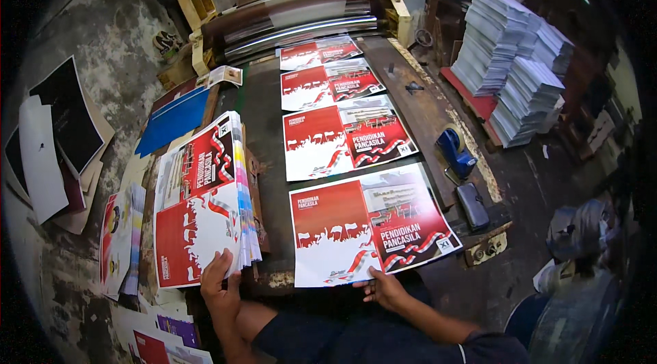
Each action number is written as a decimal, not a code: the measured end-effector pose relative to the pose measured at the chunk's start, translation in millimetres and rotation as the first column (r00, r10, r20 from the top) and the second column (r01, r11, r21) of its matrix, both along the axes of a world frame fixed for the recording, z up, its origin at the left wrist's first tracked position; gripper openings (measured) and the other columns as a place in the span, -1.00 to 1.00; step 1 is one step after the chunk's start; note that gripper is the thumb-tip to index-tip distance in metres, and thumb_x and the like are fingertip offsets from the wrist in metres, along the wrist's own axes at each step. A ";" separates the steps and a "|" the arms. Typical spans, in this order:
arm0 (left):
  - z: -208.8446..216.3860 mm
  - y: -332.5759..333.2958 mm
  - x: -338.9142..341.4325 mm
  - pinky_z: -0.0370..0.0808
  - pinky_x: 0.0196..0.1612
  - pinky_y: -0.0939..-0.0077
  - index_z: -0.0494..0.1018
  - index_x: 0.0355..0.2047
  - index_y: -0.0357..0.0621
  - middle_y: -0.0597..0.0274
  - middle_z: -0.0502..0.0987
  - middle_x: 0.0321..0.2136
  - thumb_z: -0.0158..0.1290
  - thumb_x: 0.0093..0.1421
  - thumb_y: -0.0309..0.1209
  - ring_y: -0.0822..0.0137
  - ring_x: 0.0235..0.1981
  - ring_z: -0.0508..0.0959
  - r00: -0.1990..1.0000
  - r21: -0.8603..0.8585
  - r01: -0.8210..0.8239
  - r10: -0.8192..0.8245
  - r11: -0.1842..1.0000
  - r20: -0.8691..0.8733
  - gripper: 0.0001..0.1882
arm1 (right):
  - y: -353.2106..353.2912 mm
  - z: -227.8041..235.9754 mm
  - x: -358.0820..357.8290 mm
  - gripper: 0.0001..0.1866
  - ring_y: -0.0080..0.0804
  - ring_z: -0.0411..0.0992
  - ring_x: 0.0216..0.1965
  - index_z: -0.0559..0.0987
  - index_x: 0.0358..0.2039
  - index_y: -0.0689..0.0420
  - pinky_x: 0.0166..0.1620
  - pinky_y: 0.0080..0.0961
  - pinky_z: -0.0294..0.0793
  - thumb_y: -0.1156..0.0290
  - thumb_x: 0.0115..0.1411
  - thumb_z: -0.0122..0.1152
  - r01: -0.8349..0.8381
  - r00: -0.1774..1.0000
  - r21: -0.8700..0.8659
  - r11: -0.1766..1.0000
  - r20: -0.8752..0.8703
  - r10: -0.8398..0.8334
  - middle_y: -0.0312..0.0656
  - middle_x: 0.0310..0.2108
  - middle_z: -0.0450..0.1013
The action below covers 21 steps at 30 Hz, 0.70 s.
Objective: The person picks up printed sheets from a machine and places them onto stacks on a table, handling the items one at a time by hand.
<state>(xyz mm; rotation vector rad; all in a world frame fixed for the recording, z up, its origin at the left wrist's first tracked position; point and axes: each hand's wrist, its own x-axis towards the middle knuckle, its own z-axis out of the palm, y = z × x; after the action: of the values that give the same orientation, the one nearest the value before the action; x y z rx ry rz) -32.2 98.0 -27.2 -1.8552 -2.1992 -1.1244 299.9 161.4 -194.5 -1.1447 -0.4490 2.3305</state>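
"Starting with the surroundings: anything beside the near sheet [332,210]?"

"Yes: just past the right edge, on the tabletop [428,107], a dark case [472,205], then a blue tape dispenser [457,153] farther along. To the left, a stack [179,227] of printed sheets, with a blue sheet [174,118] beyond. Ahead, three like sheets [311,135] in a column up to metal rollers [301,35]. Well off to the right, piles of white paper [489,42]."

"And the near sheet, lying how?"

"Flat on the tabletop, at the column's near end. Long axis from left to right, right end slightly farther off. Print upright for the wearer, plain red panel on the left half."

"Same way round as the stack's top sheet?"

"No: turned a quarter there, long axis from near to far, tops of the letters toward the left."

"Now the hands?"

"Pinching the near sheet by the middle of the near edge with the right hand [383,290], thumb on top. Touching the stack near the near right corner with the left hand [217,276]; cannot tell whether gripping."
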 end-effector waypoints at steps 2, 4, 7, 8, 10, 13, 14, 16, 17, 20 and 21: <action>-1.1 -8.1 -0.2 0.27 0.06 0.25 0.49 -0.13 -0.22 0.07 0.52 -0.12 0.03 0.18 -0.28 0.07 0.02 0.43 0.997 -0.002 -0.008 0.008 1.000 0.071 -0.67 | 3.8 4.8 0.3 -0.62 -0.53 0.34 -0.51 0.33 -0.11 0.14 -0.39 -0.45 0.47 0.08 0.31 -0.22 0.019 1.000 -0.002 1.000 0.003 -0.019 0.00 -0.23 0.48; 0.1 -17.0 1.2 0.28 0.05 0.28 0.48 -0.13 -0.24 0.06 0.52 -0.14 -0.02 0.22 -0.28 0.10 -0.01 0.44 0.991 0.007 -0.034 0.033 0.999 0.128 -0.68 | 4.2 10.1 0.4 -0.61 -0.53 0.34 -0.51 0.32 -0.11 0.15 -0.38 -0.45 0.47 0.08 0.32 -0.25 0.053 0.997 -0.009 0.999 -0.057 -0.054 -0.01 -0.23 0.48; -0.5 -26.9 3.1 0.30 0.02 0.36 0.47 -0.14 -0.31 0.06 0.53 -0.19 -0.08 0.26 -0.29 0.18 -0.08 0.46 0.962 -0.013 -0.112 0.112 0.994 0.249 -0.67 | 3.4 10.6 -2.6 -0.62 -0.52 0.37 -0.51 0.30 -0.13 0.14 -0.38 -0.41 0.50 0.07 0.32 -0.25 0.112 0.989 0.060 0.992 -0.102 -0.106 -0.02 -0.22 0.48; -0.7 -29.9 3.3 0.31 0.01 0.39 0.47 -0.15 -0.34 0.07 0.53 -0.21 -0.08 0.27 -0.30 0.22 -0.11 0.46 0.936 -0.048 -0.149 0.156 0.988 0.316 -0.67 | 2.6 10.9 -3.7 -0.64 -0.52 0.38 -0.52 0.28 -0.14 0.13 -0.38 -0.39 0.51 0.08 0.32 -0.24 0.142 0.984 0.083 0.986 -0.122 -0.132 -0.01 -0.21 0.48; -6.5 -35.0 -3.6 0.33 -0.03 0.44 0.46 -0.18 -0.39 0.08 0.52 -0.25 -0.08 0.27 -0.30 0.28 -0.17 0.46 0.826 -0.014 -0.232 0.205 0.973 0.525 -0.66 | 2.3 11.5 -8.0 -0.66 -0.50 0.39 -0.50 0.28 -0.12 0.12 -0.37 -0.38 0.52 0.11 0.32 -0.23 0.189 0.975 0.096 0.977 -0.136 -0.175 -0.03 -0.19 0.48; -0.9 -33.3 -10.0 0.37 -0.11 0.49 0.46 -0.24 -0.45 0.11 0.51 -0.30 -0.04 0.25 -0.30 0.38 -0.26 0.45 0.422 0.199 -0.443 0.007 0.874 0.907 -0.65 | -2.3 14.9 -17.7 -0.69 -0.47 0.39 -0.48 0.26 -0.08 0.06 -0.37 -0.34 0.52 0.13 0.31 -0.20 0.276 0.959 0.121 0.954 -0.098 -0.265 -0.05 -0.15 0.45; 1.2 -37.7 -8.6 0.37 -0.11 0.48 0.45 -0.25 -0.45 0.11 0.52 -0.32 -0.04 0.25 -0.31 0.37 -0.27 0.45 0.528 0.171 -0.415 0.083 0.894 0.845 -0.66 | -4.7 15.7 -19.2 -0.67 -0.47 0.39 -0.46 0.26 -0.06 0.05 -0.37 -0.34 0.52 0.12 0.30 -0.19 0.292 0.956 0.126 0.948 -0.079 -0.284 -0.06 -0.12 0.43; -3.7 -52.5 -4.7 0.38 -0.12 0.46 0.45 -0.26 -0.46 0.10 0.52 -0.35 -0.05 0.25 -0.33 0.37 -0.30 0.45 0.710 0.092 -0.371 0.218 0.924 0.670 -0.67 | -14.2 17.1 -16.5 -0.63 -0.46 0.39 -0.42 0.24 -0.01 0.03 -0.37 -0.34 0.52 0.09 0.29 -0.16 0.325 0.946 0.128 0.937 -0.034 -0.323 -0.07 -0.07 0.40; -9.4 -61.3 -2.0 0.39 -0.11 0.38 0.49 -0.31 -0.39 0.10 0.55 -0.39 -0.04 0.23 -0.35 0.26 -0.31 0.51 0.870 0.001 -0.315 0.288 0.949 0.400 -0.73 | -18.2 18.8 -14.3 -0.60 -0.45 0.39 -0.40 0.23 0.03 0.02 -0.37 -0.34 0.52 0.08 0.28 -0.15 0.336 0.942 0.129 0.933 -0.020 -0.336 -0.08 -0.05 0.39; 18.4 -59.3 35.9 0.39 -0.11 0.30 0.52 -0.36 -0.30 0.09 0.58 -0.38 -0.01 0.19 -0.35 0.13 -0.26 0.54 0.978 0.103 0.028 -0.048 0.994 0.203 -0.77 | -22.5 32.7 -10.8 -0.49 -0.45 0.39 -0.36 0.15 0.14 0.02 -0.37 -0.36 0.53 0.05 0.26 -0.12 0.309 0.951 0.146 0.940 -0.035 -0.307 -0.09 0.00 0.34; 29.6 -58.5 45.4 0.25 0.07 0.17 0.58 -0.43 -0.16 0.11 0.59 -0.36 0.02 0.16 -0.28 0.08 -0.13 0.52 0.948 0.071 0.088 -0.105 0.994 0.299 -0.76 | -18.7 42.3 -6.3 -0.44 -0.45 0.40 -0.35 0.11 0.17 0.03 -0.38 -0.39 0.54 0.05 0.26 -0.12 0.277 0.960 0.162 0.947 -0.079 -0.267 -0.08 0.01 0.33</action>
<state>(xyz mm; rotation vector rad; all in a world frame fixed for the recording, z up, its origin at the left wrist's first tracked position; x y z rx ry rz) 13.2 39.5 2.4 -1.8953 -2.2130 -1.5685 293.6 142.8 -152.2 -0.9886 -0.4321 2.0377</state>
